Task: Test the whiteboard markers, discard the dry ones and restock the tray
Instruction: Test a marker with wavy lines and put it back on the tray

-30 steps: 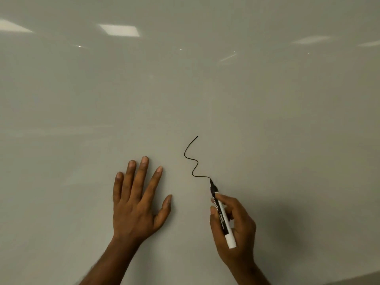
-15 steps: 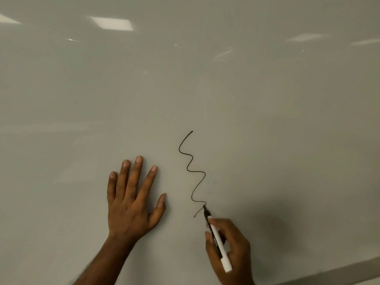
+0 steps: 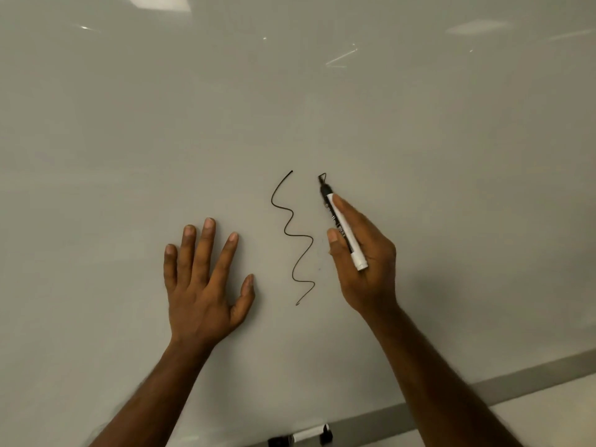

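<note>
White-grey board: the whiteboard (image 3: 419,156) fills nearly the whole view. It is glossy, with ceiling-light reflections (image 3: 158,1) near its top.
Left hand: the left hand (image 3: 203,285) lies flat on the board, palm down, fingers straight and spread, holding nothing. It probably steadies the person while the other hand writes.
Right hand: the right hand (image 3: 364,259) pinches the marker (image 3: 342,230) between thumb and forefinger, with the other fingers curled behind the barrel.
Marker: it has a white barrel and a black writing end, is uncapped, and slants up and to the left. Its tip touches the board at a small angular mark (image 3: 322,177).
Squiggle: the squiggle (image 3: 295,237) is a dark, unbroken wavy line running top to bottom between the two hands, with its top just left of the marker tip. The line is solid, so this marker seems to hold ink and is probably one to keep.
Lower edge: a grey ledge (image 3: 483,388) runs along the bottom of the board. A second marker (image 3: 309,434) lies at the picture's bottom edge, beside two small black pieces (image 3: 277,441) (caps, perhaps; they are too cropped to tell).
In the way: nothing lies on the bare board around the tip. The right forearm crosses the ledge and hides part of it, so what else waits there cannot be seen.
</note>
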A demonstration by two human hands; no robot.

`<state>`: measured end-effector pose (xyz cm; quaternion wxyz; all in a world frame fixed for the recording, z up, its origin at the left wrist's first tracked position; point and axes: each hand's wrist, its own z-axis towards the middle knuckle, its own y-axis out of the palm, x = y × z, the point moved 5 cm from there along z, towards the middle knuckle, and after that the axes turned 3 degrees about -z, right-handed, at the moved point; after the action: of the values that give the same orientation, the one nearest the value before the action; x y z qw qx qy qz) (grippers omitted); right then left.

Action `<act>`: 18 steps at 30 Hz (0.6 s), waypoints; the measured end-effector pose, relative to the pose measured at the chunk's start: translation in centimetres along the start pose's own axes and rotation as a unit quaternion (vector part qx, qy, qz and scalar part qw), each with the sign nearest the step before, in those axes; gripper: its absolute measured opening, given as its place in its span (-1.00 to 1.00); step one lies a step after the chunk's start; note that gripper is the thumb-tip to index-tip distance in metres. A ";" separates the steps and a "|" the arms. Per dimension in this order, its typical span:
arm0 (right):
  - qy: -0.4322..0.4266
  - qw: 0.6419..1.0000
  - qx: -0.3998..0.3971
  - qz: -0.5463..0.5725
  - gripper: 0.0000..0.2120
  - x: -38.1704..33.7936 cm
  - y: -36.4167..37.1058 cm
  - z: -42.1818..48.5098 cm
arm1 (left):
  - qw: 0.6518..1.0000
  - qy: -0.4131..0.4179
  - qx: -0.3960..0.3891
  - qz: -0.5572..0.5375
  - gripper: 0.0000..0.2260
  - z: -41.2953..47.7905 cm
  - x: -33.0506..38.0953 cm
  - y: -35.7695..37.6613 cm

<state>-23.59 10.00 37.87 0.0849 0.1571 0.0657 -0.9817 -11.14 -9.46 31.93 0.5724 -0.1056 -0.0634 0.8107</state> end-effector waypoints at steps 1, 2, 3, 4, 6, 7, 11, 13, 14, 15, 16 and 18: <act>-0.009 1.000 -0.023 -0.009 -0.64 -0.1 0.2 -0.3 | 1.000 -0.001 -0.001 0.000 -0.41 -0.1 0.0 0.0; -0.016 0.999 -0.043 -0.017 -0.64 0.0 0.4 -0.9 | 1.000 -0.002 -0.002 -0.001 -0.41 -0.2 0.1 0.1; -0.018 0.998 -0.052 -0.027 -0.64 0.2 0.4 -1.4 | 1.000 -0.003 -0.004 -0.002 -0.41 -0.4 0.2 0.1; -0.016 0.998 -0.049 -0.036 -0.63 0.5 0.3 -2.1 | 1.000 -0.005 -0.006 -0.002 -0.41 -0.6 0.2 0.1; -0.006 0.998 -0.027 -0.047 -0.63 1.2 -0.2 -3.4 | 1.000 -0.007 -0.009 -0.002 -0.40 -0.9 0.3 0.3; -0.003 0.999 -0.024 -0.047 -0.63 1.4 -0.3 -4.0 | 1.000 -0.008 -0.012 -0.002 -0.39 -1.1 0.3 0.3; -0.014 0.996 -0.063 -0.058 -0.63 1.9 -0.7 -6.1 | 1.000 -0.012 -0.020 -0.002 -0.39 -1.9 0.6 0.5; 0.011 0.997 -0.045 -0.055 -0.64 2.7 -1.5 -6.9 | 0.999 -0.017 -0.028 -0.006 -0.40 -2.5 0.8 0.6; 0.021 0.997 -0.040 -0.056 -0.65 2.9 -1.8 -7.4 | 0.999 -0.019 -0.033 -0.009 -0.40 -2.9 1.0 0.7; 0.025 0.997 -0.049 -0.059 -0.64 2.9 -1.9 -7.9 | 0.999 -0.022 -0.039 -0.012 -0.40 -3.3 1.1 0.7; 0.024 0.995 -0.069 -0.066 -0.64 3.0 -1.8 -8.6 | 0.999 -0.024 -0.045 -0.013 -0.40 -3.7 1.2 0.8; 0.028 0.992 -0.099 -0.076 -0.63 3.2 -1.6 -10.0 | 0.998 -0.027 -0.057 -0.013 -0.39 -4.4 1.4 0.9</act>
<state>-23.96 12.69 27.56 0.0231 0.1704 0.1764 -0.9692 -11.36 -8.52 27.32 0.5741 -0.1153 -0.1261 0.8007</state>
